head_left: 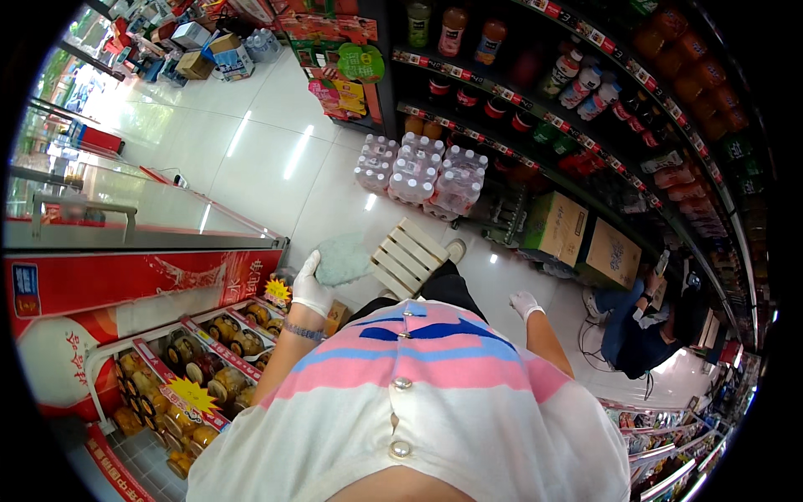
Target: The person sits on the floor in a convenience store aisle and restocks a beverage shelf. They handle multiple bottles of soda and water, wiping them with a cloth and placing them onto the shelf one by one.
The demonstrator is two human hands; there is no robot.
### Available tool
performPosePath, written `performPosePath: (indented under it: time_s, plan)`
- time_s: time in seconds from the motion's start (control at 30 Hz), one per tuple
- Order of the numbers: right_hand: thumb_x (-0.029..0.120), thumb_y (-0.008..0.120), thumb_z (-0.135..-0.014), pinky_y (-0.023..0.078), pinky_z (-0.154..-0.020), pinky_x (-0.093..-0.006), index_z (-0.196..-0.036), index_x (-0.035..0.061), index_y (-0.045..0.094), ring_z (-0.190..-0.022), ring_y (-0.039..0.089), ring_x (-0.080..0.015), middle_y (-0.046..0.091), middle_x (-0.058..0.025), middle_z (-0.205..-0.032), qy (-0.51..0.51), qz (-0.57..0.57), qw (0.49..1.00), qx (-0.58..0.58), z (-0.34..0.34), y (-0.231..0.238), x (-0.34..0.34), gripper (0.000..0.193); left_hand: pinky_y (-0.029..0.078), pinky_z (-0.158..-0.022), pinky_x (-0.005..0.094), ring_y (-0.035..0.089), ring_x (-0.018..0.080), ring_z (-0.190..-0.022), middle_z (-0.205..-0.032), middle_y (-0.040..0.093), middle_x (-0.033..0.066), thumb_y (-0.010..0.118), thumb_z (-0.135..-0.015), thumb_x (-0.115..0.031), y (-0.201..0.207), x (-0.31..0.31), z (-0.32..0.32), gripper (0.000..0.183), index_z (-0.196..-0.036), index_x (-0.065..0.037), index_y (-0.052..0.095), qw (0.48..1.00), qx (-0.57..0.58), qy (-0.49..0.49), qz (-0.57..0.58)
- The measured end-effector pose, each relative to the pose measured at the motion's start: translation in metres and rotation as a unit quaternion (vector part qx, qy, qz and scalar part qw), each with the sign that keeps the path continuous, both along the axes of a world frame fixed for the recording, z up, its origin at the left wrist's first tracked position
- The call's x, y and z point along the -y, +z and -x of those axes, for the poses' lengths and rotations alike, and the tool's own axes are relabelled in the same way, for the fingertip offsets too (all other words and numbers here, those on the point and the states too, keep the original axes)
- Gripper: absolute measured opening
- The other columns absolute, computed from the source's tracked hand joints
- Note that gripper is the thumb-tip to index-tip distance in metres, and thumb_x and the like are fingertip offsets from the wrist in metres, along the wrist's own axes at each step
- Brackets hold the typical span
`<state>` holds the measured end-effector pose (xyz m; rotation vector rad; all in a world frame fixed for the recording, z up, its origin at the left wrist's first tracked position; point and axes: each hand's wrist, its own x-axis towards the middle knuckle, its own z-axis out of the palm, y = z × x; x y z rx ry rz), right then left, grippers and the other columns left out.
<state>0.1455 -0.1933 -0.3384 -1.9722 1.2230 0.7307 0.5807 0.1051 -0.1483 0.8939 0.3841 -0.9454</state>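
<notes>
Cloth (pixel 345 260) beside slatted stool (pixel 407 258), left hand (pixel 310 289) gripping its left edge, fingers closed, presumably so the rest spreads free; right hand (pixel 525 304) well apart, fingers loosely open, nothing held.

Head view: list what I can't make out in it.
All in the head view:
Legs of the slatted stool: hidden beneath its seat.
Underside of the grey-green cloth in the left hand: turned away from the camera.
Jars beside the shirt: some partly covered by it.
Labels on far-right bottles: too small and dark.
</notes>
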Motion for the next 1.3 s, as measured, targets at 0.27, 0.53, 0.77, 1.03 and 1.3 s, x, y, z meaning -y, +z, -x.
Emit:
performPosePath:
  time_s: [0.27, 0.53, 0.77, 1.03, 1.3]
  plan:
    - [0.025, 0.047, -0.084, 0.047, -0.086, -0.0454, -0.096, 0.0036, 0.065, -0.098, 0.059, -0.041, 0.063, -0.0239, -0.103, 0.043, 0.03, 0.999, 0.013, -0.041, -0.101, 0.083, 0.031, 0.04, -0.102, 0.0482, 0.051, 0.0314, -0.119, -0.127, 0.056, 0.0125, 0.051, -0.092, -0.024, 0.004, 0.057, -0.004, 0.038, -0.124, -0.004, 0.053, 0.994, -0.054, 0.048, -0.084]
    - [0.035, 0.049, -0.085, 0.046, -0.087, -0.0428, -0.094, 0.0039, 0.067, -0.099, 0.059, -0.0392, 0.064, -0.0232, -0.099, -0.013, -0.113, 0.978, 0.175, -0.172, -0.048, 0.137, 0.037, 0.04, -0.102, 0.0483, 0.052, 0.0317, -0.118, -0.127, 0.056, 0.0125, 0.052, -0.092, -0.022, -0.003, 0.133, -0.025, 0.037, -0.123, -0.002, 0.053, 0.997, -0.015, 0.056, -0.043]
    - [0.038, 0.052, -0.083, 0.046, -0.088, -0.0427, -0.106, 0.0054, 0.065, -0.102, 0.058, -0.04, 0.062, -0.0238, -0.108, -0.002, -0.108, 0.994, 0.032, -0.161, -0.076, 0.123, 0.042, 0.04, -0.101, 0.0493, 0.051, 0.0337, -0.119, -0.129, 0.055, 0.0147, 0.05, -0.092, -0.029, -0.018, 0.144, -0.06, 0.042, -0.125, -0.002, 0.052, 0.993, -0.036, 0.035, -0.105]
    - [0.032, 0.053, -0.082, 0.045, -0.094, -0.0415, -0.111, 0.0045, 0.064, -0.11, 0.056, -0.0374, 0.061, -0.0206, -0.116, -0.149, -0.079, 0.982, -0.085, -0.174, -0.097, 0.106, 0.041, 0.041, -0.098, 0.0438, 0.055, 0.0308, -0.112, -0.12, 0.059, 0.0119, 0.05, -0.093, -0.029, -0.131, 0.149, -0.151, 0.039, -0.124, -0.004, 0.052, 0.955, 0.001, -0.14, -0.26]
    - [0.026, 0.045, -0.088, 0.047, -0.091, -0.0411, -0.107, 0.0055, 0.065, -0.105, 0.059, -0.0349, 0.062, -0.0175, -0.115, 0.148, -0.073, 0.986, -0.01, -0.292, -0.156, 0.042, 0.035, 0.046, -0.092, 0.0377, 0.057, 0.0256, -0.106, -0.114, 0.059, 0.0131, 0.05, -0.095, -0.025, -0.262, 0.149, -0.254, 0.033, -0.121, -0.003, 0.051, 0.874, 0.114, -0.34, -0.328]
